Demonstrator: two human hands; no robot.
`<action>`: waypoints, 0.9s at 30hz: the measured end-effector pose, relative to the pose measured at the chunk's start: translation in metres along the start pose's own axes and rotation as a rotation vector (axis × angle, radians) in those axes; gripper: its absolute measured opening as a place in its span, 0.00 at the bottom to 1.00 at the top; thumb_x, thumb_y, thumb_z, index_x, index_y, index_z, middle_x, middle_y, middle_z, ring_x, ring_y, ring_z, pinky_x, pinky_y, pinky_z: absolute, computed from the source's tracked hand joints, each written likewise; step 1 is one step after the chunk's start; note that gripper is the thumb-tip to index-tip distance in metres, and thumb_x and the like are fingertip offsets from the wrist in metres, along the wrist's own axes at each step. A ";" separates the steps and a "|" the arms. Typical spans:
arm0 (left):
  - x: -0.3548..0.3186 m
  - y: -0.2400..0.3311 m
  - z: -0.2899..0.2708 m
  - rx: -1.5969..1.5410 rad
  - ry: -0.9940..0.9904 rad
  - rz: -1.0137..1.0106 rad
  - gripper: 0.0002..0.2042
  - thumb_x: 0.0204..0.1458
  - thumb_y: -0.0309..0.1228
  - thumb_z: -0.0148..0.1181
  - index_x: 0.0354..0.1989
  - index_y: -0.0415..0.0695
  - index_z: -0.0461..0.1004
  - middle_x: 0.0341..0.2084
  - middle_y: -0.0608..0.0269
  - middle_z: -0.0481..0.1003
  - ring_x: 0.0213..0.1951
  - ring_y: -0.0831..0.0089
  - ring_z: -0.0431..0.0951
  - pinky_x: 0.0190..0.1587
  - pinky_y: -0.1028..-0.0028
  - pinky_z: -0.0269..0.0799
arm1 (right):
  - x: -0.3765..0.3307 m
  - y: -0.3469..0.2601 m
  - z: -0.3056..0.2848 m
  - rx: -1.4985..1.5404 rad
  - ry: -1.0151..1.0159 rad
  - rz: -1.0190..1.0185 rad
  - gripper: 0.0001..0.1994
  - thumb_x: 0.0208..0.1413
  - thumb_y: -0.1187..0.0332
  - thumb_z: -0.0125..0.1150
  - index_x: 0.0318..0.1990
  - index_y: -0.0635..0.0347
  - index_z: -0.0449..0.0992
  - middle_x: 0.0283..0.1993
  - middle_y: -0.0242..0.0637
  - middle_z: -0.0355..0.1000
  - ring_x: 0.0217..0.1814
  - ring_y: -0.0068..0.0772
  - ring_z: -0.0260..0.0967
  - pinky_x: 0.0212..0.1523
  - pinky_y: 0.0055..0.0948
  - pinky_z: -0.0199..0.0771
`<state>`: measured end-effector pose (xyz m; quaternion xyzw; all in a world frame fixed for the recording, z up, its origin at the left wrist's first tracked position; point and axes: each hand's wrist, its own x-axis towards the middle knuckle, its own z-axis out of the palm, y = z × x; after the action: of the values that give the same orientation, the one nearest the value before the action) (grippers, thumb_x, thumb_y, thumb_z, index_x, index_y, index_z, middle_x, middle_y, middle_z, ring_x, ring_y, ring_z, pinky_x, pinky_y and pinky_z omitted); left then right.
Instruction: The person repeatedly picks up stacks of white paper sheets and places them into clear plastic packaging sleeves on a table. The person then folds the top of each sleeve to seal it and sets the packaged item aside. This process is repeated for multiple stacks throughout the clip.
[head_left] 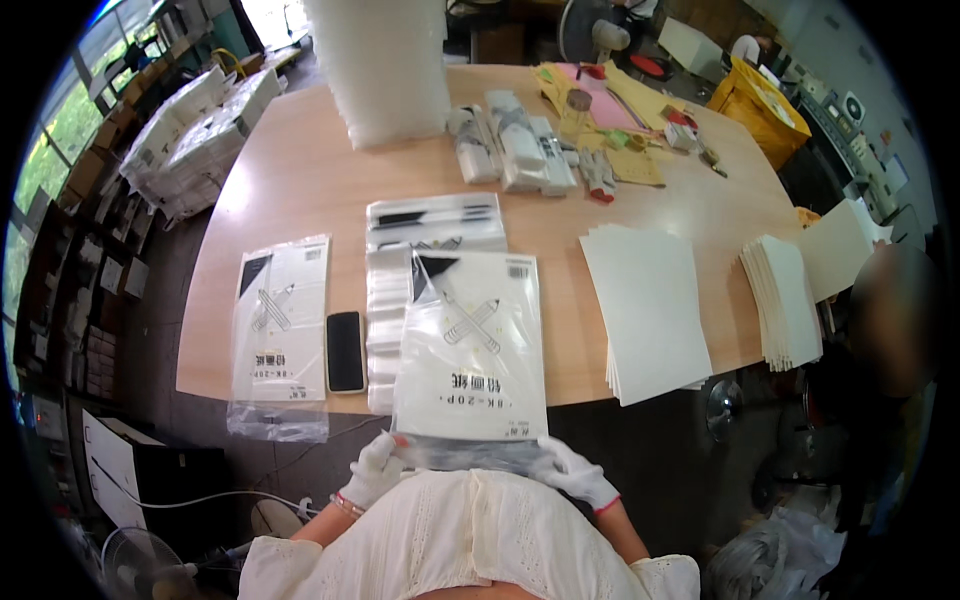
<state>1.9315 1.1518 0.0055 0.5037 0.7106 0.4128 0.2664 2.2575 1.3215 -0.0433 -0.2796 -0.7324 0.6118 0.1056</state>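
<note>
A white paper pack printed with crossed pencils lies in front of me inside a clear plastic bag. The bag's loose end hangs past the table's front edge, close to my body. My left hand, in a white glove, is closed on the left corner of that loose end. On the right corner, my gloved right hand grips the plastic too; its fingertips are partly hidden. Beneath the pack is a stack of clear plastic bags. Another bagged paper pack lies to the left, with a black phone between.
A stack of white sheets lies to the right; beyond it are more paper sheets and a person. Plastic-wrapped rolls, a tall white stack and gloves occupy the table's far side.
</note>
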 end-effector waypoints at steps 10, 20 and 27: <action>-0.020 0.017 -0.066 -0.533 0.365 -0.103 0.08 0.49 0.29 0.46 0.29 0.38 0.70 0.26 0.62 0.72 0.24 0.75 0.71 0.29 0.75 0.68 | 0.128 -0.054 0.091 0.692 0.291 0.159 0.13 0.58 0.71 0.48 0.49 0.64 0.66 0.42 0.35 0.70 0.41 0.24 0.69 0.43 0.25 0.70; -0.036 -0.238 -0.224 -1.111 1.245 -0.393 0.10 0.46 0.22 0.46 0.39 0.42 0.67 0.35 0.63 0.68 0.37 0.73 0.68 0.42 0.73 0.68 | 0.279 -0.091 0.303 0.506 -0.373 0.437 0.14 0.56 0.70 0.44 0.49 0.62 0.67 0.29 0.32 0.64 0.24 0.25 0.63 0.30 0.33 0.76; -0.066 -0.205 -0.181 0.178 1.311 -0.677 0.17 0.44 0.21 0.46 0.46 0.39 0.62 0.36 0.56 0.67 0.38 0.64 0.69 0.44 0.69 0.67 | 0.219 -0.119 0.232 0.049 -0.459 0.376 0.13 0.59 0.60 0.46 0.42 0.58 0.70 0.30 0.32 0.70 0.24 0.23 0.66 0.25 0.26 0.67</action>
<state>1.7096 1.0015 -0.0784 -0.0727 0.8709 0.4650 -0.1416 1.9291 1.2337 -0.0237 -0.2622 -0.6575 0.6852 -0.1714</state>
